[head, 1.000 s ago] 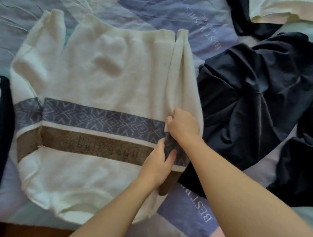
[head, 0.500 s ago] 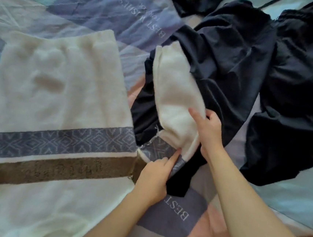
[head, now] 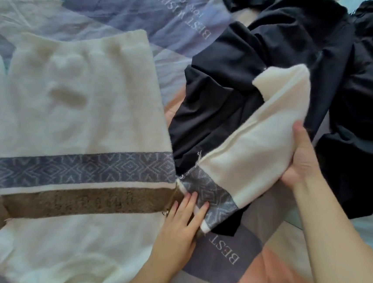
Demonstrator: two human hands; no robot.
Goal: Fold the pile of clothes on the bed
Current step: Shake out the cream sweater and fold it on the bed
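Cream knit sweater lies flat on the bed, body spread at left, grey diamond band and brown band running across it.

Left hand: fingers straight, pressing flat on the shoulder seam where the sleeve meets the body. Not gripping, just pinning.

Sleeve runs up and to the right from that seam, draped over the dark clothes heaped beside the sweater.

Right hand: fingers curled round the sleeve's right edge near mid-length, holding it. Cuff end sticks out past the hand, unsupported.

Rest of pile: dark garments at upper right, still unfolded. Task looks early on.

Step in hand, as I read it: straighten the sleeve, then fold it in across the body.

Doing it well:
- keep the left hand on the seam as the pivot so the body doesn't drag or bunch
- pull the sleeve taut enough to flatten it before swinging
- lift it off the dark heap so nothing snags or comes along
- lay it parallel to the bands, cuff inside the body outline
- smooth once, then release

Risk: loose cuff flops under itself.
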